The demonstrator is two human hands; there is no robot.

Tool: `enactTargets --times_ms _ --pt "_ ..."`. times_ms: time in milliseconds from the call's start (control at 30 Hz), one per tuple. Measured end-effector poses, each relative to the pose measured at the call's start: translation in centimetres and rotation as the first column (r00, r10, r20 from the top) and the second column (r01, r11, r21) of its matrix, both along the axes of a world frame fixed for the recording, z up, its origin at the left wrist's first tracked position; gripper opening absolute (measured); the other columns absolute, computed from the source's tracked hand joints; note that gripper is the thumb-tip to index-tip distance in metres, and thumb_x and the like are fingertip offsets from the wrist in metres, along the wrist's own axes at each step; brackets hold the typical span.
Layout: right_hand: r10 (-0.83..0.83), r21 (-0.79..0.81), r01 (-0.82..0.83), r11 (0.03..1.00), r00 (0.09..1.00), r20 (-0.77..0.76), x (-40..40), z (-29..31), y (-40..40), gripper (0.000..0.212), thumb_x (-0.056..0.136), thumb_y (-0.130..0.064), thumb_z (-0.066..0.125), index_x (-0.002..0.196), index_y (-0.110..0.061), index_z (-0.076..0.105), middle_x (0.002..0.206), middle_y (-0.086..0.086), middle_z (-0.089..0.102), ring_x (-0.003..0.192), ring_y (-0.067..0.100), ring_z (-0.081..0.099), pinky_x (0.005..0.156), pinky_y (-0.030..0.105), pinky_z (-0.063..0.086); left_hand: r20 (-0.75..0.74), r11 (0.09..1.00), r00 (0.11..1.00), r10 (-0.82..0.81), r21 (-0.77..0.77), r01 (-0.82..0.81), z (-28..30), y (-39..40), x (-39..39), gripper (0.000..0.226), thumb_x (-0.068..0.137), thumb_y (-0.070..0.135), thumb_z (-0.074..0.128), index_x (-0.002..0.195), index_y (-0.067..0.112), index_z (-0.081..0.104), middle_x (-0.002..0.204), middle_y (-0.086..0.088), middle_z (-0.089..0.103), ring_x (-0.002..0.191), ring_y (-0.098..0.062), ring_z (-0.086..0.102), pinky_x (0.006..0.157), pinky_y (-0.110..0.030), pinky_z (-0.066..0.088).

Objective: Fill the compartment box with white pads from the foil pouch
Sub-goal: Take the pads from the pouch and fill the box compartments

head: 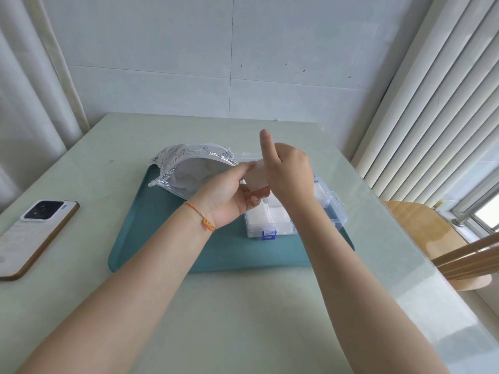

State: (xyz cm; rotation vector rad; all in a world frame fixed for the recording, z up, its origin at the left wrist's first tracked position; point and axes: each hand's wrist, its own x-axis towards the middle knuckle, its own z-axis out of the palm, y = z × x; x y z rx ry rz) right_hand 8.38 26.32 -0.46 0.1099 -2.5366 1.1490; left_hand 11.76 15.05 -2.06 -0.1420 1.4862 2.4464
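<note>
Pale table carries a teal tray, where a white pad is pinched between left hand and right hand above the compartment box, apparently for placing, the foil pouch lying open at ten o'clock.

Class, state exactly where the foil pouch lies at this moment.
The foil pouch lies open on the far-left part of the teal tray, left of the compartment box.
</note>
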Motion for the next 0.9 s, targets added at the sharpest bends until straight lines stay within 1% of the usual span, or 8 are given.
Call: enactTargets --times_ms 100,267,367,433,600,667,767,900 --pt "0.105 0.028 -0.104 0.994 0.994 -0.04 0.2 0.2 0.3 0.057 0.094 -0.058 0.046 0.058 -0.017 0.028 0.054 -0.005 0.033 0.053 0.017 0.032 0.05 0.03 0.027 0.057 0.998 0.998 0.004 0.067 -0.007 0.1 -0.6 -0.3 0.04 0.098 0.044 0.051 0.114 0.007 0.056 0.079 -0.008 0.063 0.061 -0.021 0.063 0.043 -0.02 0.039" --pt "0.13 0.031 -0.128 0.991 0.99 -0.053 0.0 -0.4 0.4 0.032 0.091 -0.028 0.05 0.065 -0.012 0.041 0.06 -0.002 0.041 0.057 0.018 0.036 0.053 0.031 0.032 0.106 0.996 0.994 0.038 0.08 -0.046 -0.2 -0.2 -0.4 0.017 0.1 0.022 0.047 0.104 0.007 0.055 0.072 -0.008 0.063 0.055 -0.018 0.062 0.041 -0.018 0.036" --pt "0.218 0.031 -0.218 0.975 0.976 0.007 0.4 0.1 1.2 0.039 0.095 -0.041 0.051 0.07 -0.012 0.046 0.062 -0.001 0.047 0.058 0.017 0.041 0.054 0.033 0.033 0.11 0.998 0.994 0.028 0.053 -0.034 -0.4 0.2 -0.4 0.018 0.099 0.017 0.045 0.101 0.005 0.058 0.074 -0.01 0.063 0.054 -0.017 0.062 0.041 -0.017 0.036" --pt "0.346 0.071 -0.355 0.932 0.931 0.117 0.7 0.8 2.5 0.037 0.087 -0.054 0.062 0.087 -0.017 0.06 0.074 0.0 0.06 0.064 0.015 0.052 0.059 0.032 0.042 0.101 0.999 0.994 0.043 0.01 -0.044 -0.4 0.3 -0.3 0.018 0.097 0.017 0.049 0.106 0.006 0.06 0.08 -0.012 0.062 0.055 -0.016 0.062 0.039 -0.017 0.037" --pt "0.444 0.128 -0.457 0.88 0.888 0.122 0.3 0.7 5.2 0.006 0.085 -0.025 0.071 0.09 -0.025 0.068 0.084 -0.001 0.066 0.078 0.016 0.061 0.075 0.032 0.05 0.101 0.996 0.995 0.012 -0.087 -0.003 -0.4 -0.2 -0.2 0.043 0.099 0.033 0.05 0.126 0.0 0.054 0.095 -0.022 0.063 0.06 -0.023 0.066 0.041 -0.021 0.043" --pt "0.407 0.027 -0.412 0.911 0.907 0.106 0.2 0.5 5.7 0.004 0.086 -0.022 0.071 0.088 -0.022 0.067 0.079 -0.003 0.066 0.071 0.012 0.059 0.07 0.029 0.048 0.034 0.985 0.999 -0.037 -0.169 0.042 -0.2 -0.4 0.1 0.049 0.091 0.043 0.06 0.119 0.003 0.059 0.1 -0.022 0.064 0.071 -0.024 0.068 0.049 -0.022 0.048" --pt "0.405 -0.159 -0.382 0.91 0.903 0.146 0.3 0.3 6.8 0.01 0.086 -0.019 0.071 0.091 -0.012 0.067 0.077 0.002 0.069 0.065 0.012 0.058 0.065 0.029 0.048 -0.109 0.931 0.993 -0.048 -0.364 0.005 -0.2 0.0 0.5 0.022 0.09 0.021 0.066 0.107 0.007 0.065 0.101 -0.016 0.068 0.078 -0.021 0.069 0.058 -0.021 0.053" --pt "0.467 -0.116 -0.452 0.884 0.864 0.189 0.5 0.0 7.7 0.018 0.083 -0.016 0.073 0.096 -0.018 0.06 0.09 0.0 0.068 0.074 0.011 0.059 0.07 0.027 0.051 -0.184 0.757 0.979 -0.086 -0.651 -0.056 0.0 0.6 0.3 0.004 0.087 0.01 0.068 0.091 0.009 0.068 0.08 -0.005 0.072 0.069 -0.016 0.067 0.056 -0.023 0.049"
